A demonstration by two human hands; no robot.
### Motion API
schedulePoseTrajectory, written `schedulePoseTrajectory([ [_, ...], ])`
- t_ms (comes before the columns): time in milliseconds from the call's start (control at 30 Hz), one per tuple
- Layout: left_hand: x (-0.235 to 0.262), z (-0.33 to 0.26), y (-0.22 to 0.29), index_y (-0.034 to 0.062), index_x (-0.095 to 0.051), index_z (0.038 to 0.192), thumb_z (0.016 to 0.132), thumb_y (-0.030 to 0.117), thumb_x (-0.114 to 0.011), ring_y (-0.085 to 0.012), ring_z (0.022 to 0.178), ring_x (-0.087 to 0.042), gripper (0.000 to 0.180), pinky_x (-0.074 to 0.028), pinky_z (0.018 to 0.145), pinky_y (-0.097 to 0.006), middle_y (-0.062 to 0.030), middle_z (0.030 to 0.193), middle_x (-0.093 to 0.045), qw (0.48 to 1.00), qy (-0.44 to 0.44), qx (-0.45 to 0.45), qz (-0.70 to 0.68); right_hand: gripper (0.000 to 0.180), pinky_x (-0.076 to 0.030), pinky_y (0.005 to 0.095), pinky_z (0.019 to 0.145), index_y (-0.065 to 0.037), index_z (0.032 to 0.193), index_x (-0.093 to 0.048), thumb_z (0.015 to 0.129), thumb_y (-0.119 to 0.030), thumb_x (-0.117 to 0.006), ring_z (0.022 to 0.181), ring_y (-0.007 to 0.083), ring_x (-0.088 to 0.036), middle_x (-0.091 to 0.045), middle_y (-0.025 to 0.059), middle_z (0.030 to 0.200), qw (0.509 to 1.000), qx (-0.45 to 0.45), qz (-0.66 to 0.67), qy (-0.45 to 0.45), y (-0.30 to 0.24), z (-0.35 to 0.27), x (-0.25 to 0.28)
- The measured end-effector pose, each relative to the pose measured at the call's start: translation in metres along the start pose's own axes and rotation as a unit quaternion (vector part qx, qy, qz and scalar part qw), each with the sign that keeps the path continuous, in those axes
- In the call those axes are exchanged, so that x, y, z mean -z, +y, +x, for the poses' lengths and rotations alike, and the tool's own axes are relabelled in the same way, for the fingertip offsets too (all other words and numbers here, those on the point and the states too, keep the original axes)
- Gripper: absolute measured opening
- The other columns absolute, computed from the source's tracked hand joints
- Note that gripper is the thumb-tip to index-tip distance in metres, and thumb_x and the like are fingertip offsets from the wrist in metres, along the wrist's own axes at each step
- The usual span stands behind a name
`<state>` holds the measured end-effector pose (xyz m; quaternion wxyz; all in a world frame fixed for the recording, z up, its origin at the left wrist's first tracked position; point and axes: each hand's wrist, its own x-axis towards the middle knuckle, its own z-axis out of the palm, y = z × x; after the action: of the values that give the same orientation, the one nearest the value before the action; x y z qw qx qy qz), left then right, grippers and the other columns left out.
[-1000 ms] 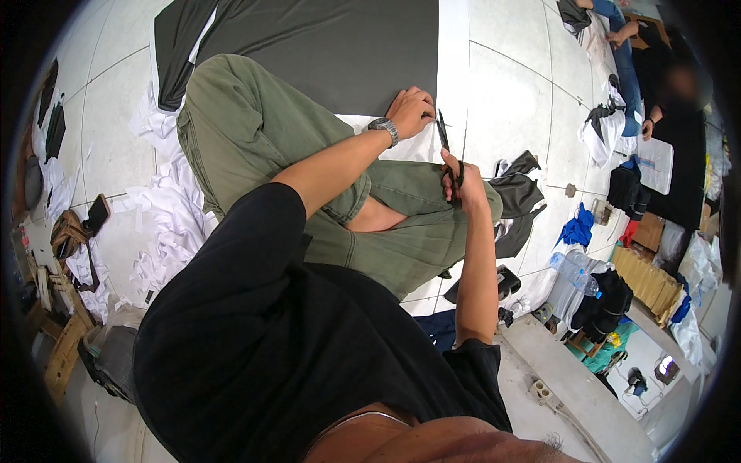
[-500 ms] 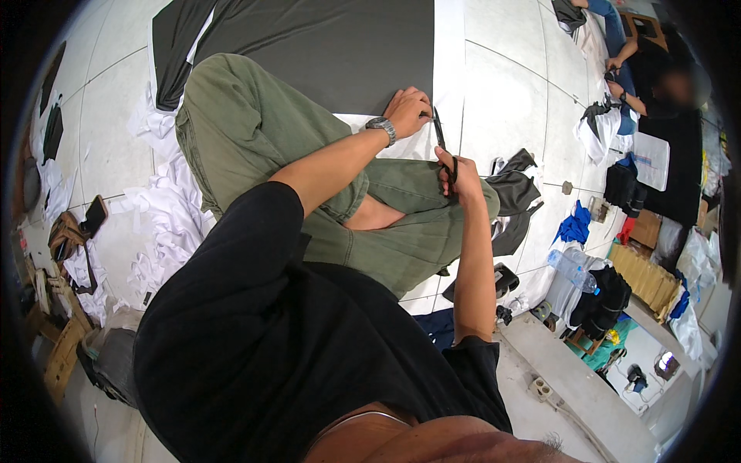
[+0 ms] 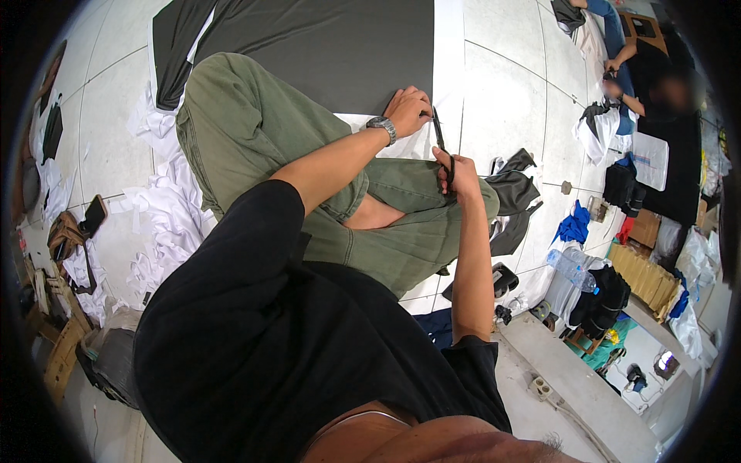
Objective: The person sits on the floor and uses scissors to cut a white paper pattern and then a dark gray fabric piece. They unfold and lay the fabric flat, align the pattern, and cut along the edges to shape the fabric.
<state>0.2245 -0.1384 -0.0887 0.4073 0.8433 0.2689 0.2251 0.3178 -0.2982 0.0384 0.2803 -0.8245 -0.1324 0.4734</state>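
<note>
A large dark grey fabric piece [image 3: 332, 58] with white borders lies spread on the floor beyond my crossed legs. At its near right corner, my left hand [image 3: 409, 110], with a watch on the wrist, has its fingers closed on the fabric edge. Black-handled scissors [image 3: 438, 131] are gripped in my right hand [image 3: 463, 178], beside my right knee. Their blades point away from me, up along the white border, with the tips close to my left fingertips. Whether the blades are parted is too small to tell.
Crumpled white cloth scraps [image 3: 174, 216] lie left of my legs; dark and white scraps [image 3: 513, 193] lie by my right knee. A phone [image 3: 94, 214] and brown bag [image 3: 65, 235] are at far left. At upper right another person [image 3: 629, 96] sits handling cloth. A water bottle [image 3: 573, 272] lies right.
My right fingers and the scissors handles have shifted slightly, while the left hand stays on the fabric corner. The other person's hands have moved a little.
</note>
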Motion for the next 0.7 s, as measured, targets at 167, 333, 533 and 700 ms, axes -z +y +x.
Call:
schedulePoseTrajectory([
  [167,0.0015,-0.0001,0.0016,0.0145,-0.078,0.087,0.082,0.018,-0.074,-0.0208,0.112,-0.055,0.007,-0.040,0.097,-0.038,0.0002,0.108,-0.067,1.000,-0.002,0.001,0.000,0.044,-0.038,0.0259,0.039,-0.002,0.081,-0.061,0.084,-0.042,-0.081,0.043,0.0100,-0.049,-0.055,0.0010,0.058,1.000,0.015,-0.018,0.006,0.0058,0.0031,0.0003],
  [333,0.0014,-0.0004,0.0002,0.0140,-0.077,0.085,0.081,0.017,-0.075,-0.0211,0.111,-0.055,0.006,-0.040,0.097,-0.038,0.0000,0.107,-0.067,1.000,-0.002,-0.001,-0.004,0.044,-0.039,0.0265,0.040,-0.002,0.080,-0.060,0.083,-0.040,-0.082,0.043,0.0105,-0.049,-0.055,0.0016,0.058,0.999,0.024,-0.028,-0.002,0.0099,0.0048,0.0012],
  [533,-0.0007,0.0001,-0.0020,0.0143,-0.077,0.084,0.080,0.016,-0.075,-0.0215,0.111,-0.055,0.005,-0.041,0.095,-0.038,-0.0005,0.107,-0.067,1.000,0.001,-0.001,-0.010,0.044,-0.039,0.0267,0.040,-0.002,0.081,-0.060,0.084,-0.041,-0.082,0.043,0.0108,-0.049,-0.055,0.0015,0.058,0.999,0.017,-0.027,-0.003,0.0073,0.0020,0.0002],
  [700,-0.0015,-0.0003,-0.0022,0.0143,-0.077,0.084,0.080,0.018,-0.075,-0.0215,0.111,-0.055,0.005,-0.041,0.095,-0.039,-0.0007,0.107,-0.068,1.000,0.007,-0.005,-0.010,0.047,-0.039,0.0264,0.040,-0.003,0.083,-0.061,0.083,-0.046,-0.080,0.043,0.0111,-0.048,-0.055,0.0012,0.058,1.000,-0.007,-0.013,0.010,0.0005,0.0012,0.0002],
])
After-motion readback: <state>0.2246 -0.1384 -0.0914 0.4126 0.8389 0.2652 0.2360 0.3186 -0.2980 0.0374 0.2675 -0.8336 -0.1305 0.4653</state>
